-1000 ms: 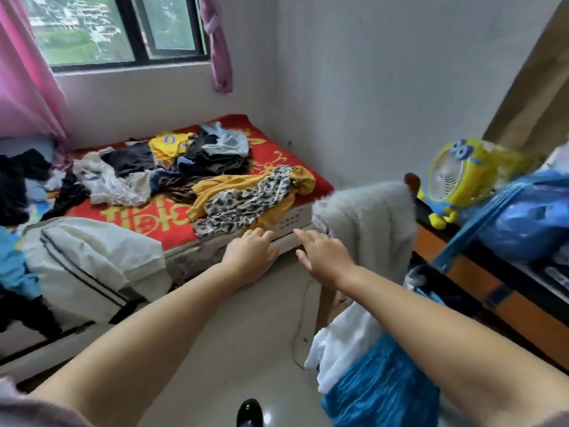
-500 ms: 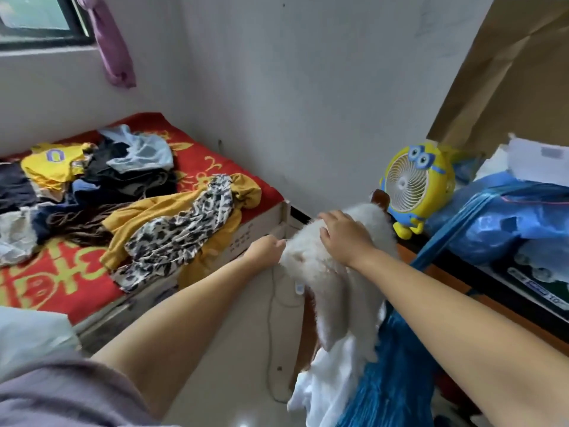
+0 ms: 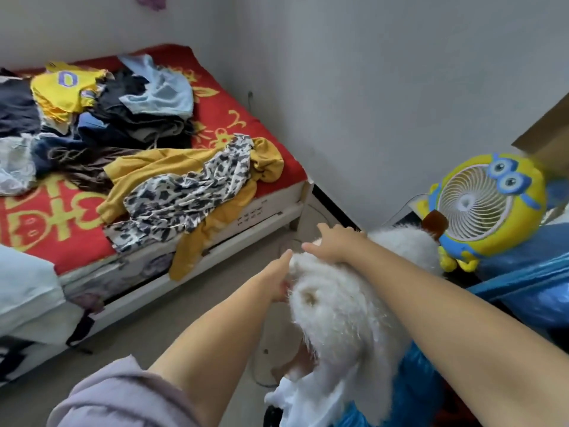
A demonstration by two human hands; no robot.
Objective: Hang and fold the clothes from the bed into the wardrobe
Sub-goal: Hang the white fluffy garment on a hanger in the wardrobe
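Observation:
A white fluffy garment hangs over a chair back at the lower middle. My left hand grips its near left edge, with the fingers buried in the fluff. Over the garment's top lies my right hand, fingers stretched out flat on it. Further left, the bed with a red cover holds a pile of clothes: a leopard-print piece over a mustard garment, a yellow shirt, a light blue top and dark items. No wardrobe is in view.
A yellow cartoon fan stands on a dark desk at the right, beside blue plastic bags. White cloth and blue cloth hang under the fluffy garment. A cable lies on the grey floor between bed and chair.
The view swung right and down from the bed to the chair. Both hands reached the fluffy garment; my left hand took its edge and my right hand settled on top.

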